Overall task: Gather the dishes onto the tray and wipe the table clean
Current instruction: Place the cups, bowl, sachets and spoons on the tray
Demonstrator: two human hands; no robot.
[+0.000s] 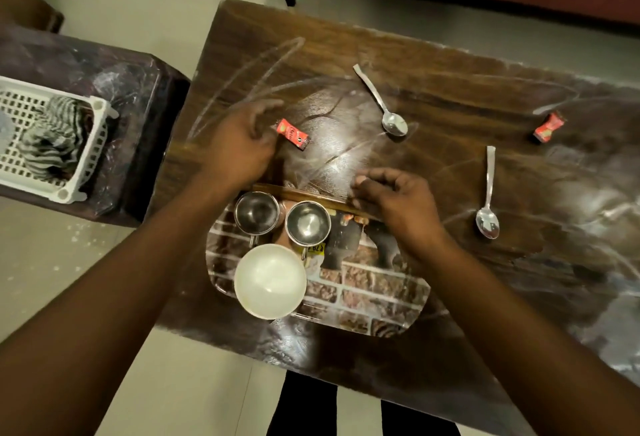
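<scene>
Left hand (239, 144) fingers are loosely curled and blurred, just beside a red wrapper (292, 134) at centre frame, holding nothing I can make out. Right hand (394, 200) fingers curl over the far rim of the tray (381, 290); whether they grip it I cannot tell. The tray, lower centre, carries one steel cup (256, 212), a second cup (307, 222) and a white bowl (270, 279) at its left edge. Jerking that rim could topple the cups or tip the bowl off. One spoon (381, 103) and another spoon (488, 193) lie right of centre, off the tray.
</scene>
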